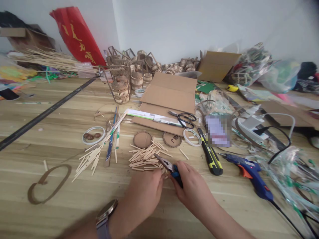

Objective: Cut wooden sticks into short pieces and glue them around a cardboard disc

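Observation:
My right hand (187,182) is closed round the handles of a pair of pliers (168,165), whose jaws point up and left over a heap of short wooden sticks (143,158). Close beside it, my left hand (149,186) has its fingers curled in, and what they may hold is hidden. A watch (107,210) is on the left wrist. Just beyond the heap lie two round cardboard discs, one plain (142,139) and one with dark writing (172,139). A second bunch of sticks (88,161) lies to the left.
A utility knife (211,154) and a blue glue gun (251,174) lie at right. Black scissors (184,119) rest on cardboard sheets (169,94). White rings (93,135), a brown strip loop (48,182) and a ruler (112,137) lie left. Small wooden buckets (121,91) crowd the back.

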`<state>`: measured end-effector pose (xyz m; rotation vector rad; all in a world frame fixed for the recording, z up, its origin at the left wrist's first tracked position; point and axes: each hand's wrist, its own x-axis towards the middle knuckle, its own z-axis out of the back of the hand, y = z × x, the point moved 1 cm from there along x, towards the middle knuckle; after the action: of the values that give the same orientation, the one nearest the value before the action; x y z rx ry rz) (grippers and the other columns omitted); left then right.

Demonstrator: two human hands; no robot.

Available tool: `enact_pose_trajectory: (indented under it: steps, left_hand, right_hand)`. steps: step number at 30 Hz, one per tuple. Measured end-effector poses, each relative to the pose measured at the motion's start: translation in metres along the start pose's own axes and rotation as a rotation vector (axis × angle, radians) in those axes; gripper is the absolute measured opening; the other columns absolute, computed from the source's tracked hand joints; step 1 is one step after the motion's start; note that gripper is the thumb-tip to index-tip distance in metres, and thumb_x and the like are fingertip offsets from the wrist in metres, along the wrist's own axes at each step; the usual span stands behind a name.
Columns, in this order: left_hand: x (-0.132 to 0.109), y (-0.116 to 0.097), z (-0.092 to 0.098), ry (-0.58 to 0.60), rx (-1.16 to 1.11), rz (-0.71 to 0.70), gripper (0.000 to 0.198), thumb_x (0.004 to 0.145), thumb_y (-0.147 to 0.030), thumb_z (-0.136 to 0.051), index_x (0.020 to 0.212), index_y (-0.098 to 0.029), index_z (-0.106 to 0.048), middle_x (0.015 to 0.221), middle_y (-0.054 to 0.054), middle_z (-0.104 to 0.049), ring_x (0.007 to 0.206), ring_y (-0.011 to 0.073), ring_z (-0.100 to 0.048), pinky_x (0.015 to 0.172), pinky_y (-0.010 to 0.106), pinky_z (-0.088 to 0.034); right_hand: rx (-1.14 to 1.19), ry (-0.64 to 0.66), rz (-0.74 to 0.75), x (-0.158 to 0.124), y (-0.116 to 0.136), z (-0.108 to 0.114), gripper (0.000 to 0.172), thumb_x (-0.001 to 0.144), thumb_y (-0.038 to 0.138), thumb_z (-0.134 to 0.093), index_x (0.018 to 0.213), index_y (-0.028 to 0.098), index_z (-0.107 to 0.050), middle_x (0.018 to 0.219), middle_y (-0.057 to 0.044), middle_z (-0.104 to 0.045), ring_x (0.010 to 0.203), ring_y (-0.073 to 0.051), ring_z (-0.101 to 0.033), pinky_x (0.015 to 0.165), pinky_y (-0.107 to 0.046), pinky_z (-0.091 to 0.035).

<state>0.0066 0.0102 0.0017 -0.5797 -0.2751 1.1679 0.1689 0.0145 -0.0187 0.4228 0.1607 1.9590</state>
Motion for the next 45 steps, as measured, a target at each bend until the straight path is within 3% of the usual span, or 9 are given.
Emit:
enact_pose_trajectory:
  steps: [8,14,17,19,21,26,32,39,45]
  left_hand:
    - [0.0,-0.002,-0.003,-0.029,0.099,0.005,0.031,0.093,-0.02,-0.034,0.102,-0.02,-0.064,0.107,0.015,-0.069,0.098,0.0312,-0.063,0.087,0.045,-0.045]
    - [-0.001,0.0,-0.008,-0.02,-0.033,0.027,0.029,0.092,-0.018,-0.034,0.099,-0.019,-0.063,0.101,0.015,-0.068,0.091,0.0279,-0.062,0.084,0.039,-0.044]
    - [0.001,0.007,0.002,0.099,-0.31,-0.018,0.025,0.095,-0.029,-0.037,0.088,-0.019,-0.058,0.081,0.007,-0.066,0.076,0.0204,-0.06,0.069,0.03,-0.044]
    - [0.003,0.011,0.007,0.308,-0.658,-0.042,0.034,0.096,-0.045,-0.035,0.08,-0.019,-0.052,0.059,-0.001,-0.056,0.055,0.0133,-0.05,0.054,0.024,-0.039]
    - [0.005,0.013,0.009,0.407,-0.974,0.015,0.041,0.091,-0.058,-0.038,0.079,-0.02,-0.048,0.051,-0.005,-0.051,0.044,0.0097,-0.042,0.046,0.021,-0.033]
    - [0.008,0.008,-0.004,0.255,-1.16,0.202,0.049,0.08,-0.067,-0.051,0.081,-0.017,-0.049,0.069,0.004,-0.067,0.052,0.0126,-0.059,0.05,0.023,-0.041]
    - [0.006,0.003,-0.015,0.26,-1.129,0.265,0.048,0.079,-0.065,-0.054,0.082,-0.018,-0.05,0.063,0.001,-0.065,0.058,0.0161,-0.064,0.056,0.027,-0.048]
    - [0.006,0.005,-0.013,0.346,-1.28,0.317,0.052,0.072,-0.065,-0.063,0.081,-0.016,-0.053,0.07,0.004,-0.069,0.063,0.0159,-0.068,0.058,0.025,-0.048]
    - [0.005,0.004,-0.011,0.272,-1.314,0.322,0.048,0.075,-0.062,-0.063,0.089,-0.017,-0.058,0.077,0.004,-0.071,0.071,0.0175,-0.07,0.064,0.026,-0.05]
  right_hand:
    - [-0.057,0.042,-0.045,0.001,0.003,-0.001,0.006,0.082,0.017,-0.047,0.079,0.022,-0.044,0.073,-0.006,-0.063,0.067,-0.023,-0.06,0.057,-0.029,-0.039]
    - [0.008,0.04,-0.056,0.005,0.004,0.001,0.009,0.077,0.013,-0.047,0.076,0.022,-0.046,0.075,-0.008,-0.062,0.07,-0.024,-0.058,0.059,-0.03,-0.038]
    - [0.335,0.136,-0.115,0.011,-0.007,0.015,0.009,0.085,0.022,-0.046,0.075,0.022,-0.046,0.07,-0.003,-0.057,0.063,-0.019,-0.053,0.056,-0.027,-0.038]
    - [0.585,0.234,-0.123,0.013,-0.015,0.027,0.016,0.088,0.031,-0.047,0.076,0.022,-0.048,0.067,0.001,-0.052,0.062,-0.016,-0.05,0.057,-0.026,-0.039]
    - [0.73,0.271,-0.154,0.014,-0.02,0.039,0.021,0.089,0.037,-0.048,0.076,0.021,-0.05,0.066,0.003,-0.048,0.061,-0.015,-0.047,0.056,-0.025,-0.039]
    - [0.679,0.315,-0.067,0.008,-0.008,0.042,0.012,0.089,0.027,-0.049,0.079,0.021,-0.052,0.072,0.0,-0.057,0.067,-0.016,-0.053,0.063,-0.026,-0.042]
    - [0.394,0.201,-0.003,0.003,0.001,0.017,0.008,0.082,0.015,-0.049,0.086,0.02,-0.053,0.079,-0.006,-0.064,0.073,-0.021,-0.061,0.063,-0.029,-0.045]
    - [0.469,0.032,-0.15,0.008,-0.003,0.018,0.024,0.074,0.021,-0.064,0.096,0.022,-0.056,0.086,-0.004,-0.067,0.077,-0.021,-0.063,0.067,-0.029,-0.049]
    - [0.447,-0.072,-0.061,0.003,0.002,0.011,0.029,0.08,0.019,-0.054,0.109,0.02,-0.057,0.09,-0.006,-0.069,0.081,-0.021,-0.065,0.07,-0.029,-0.05]
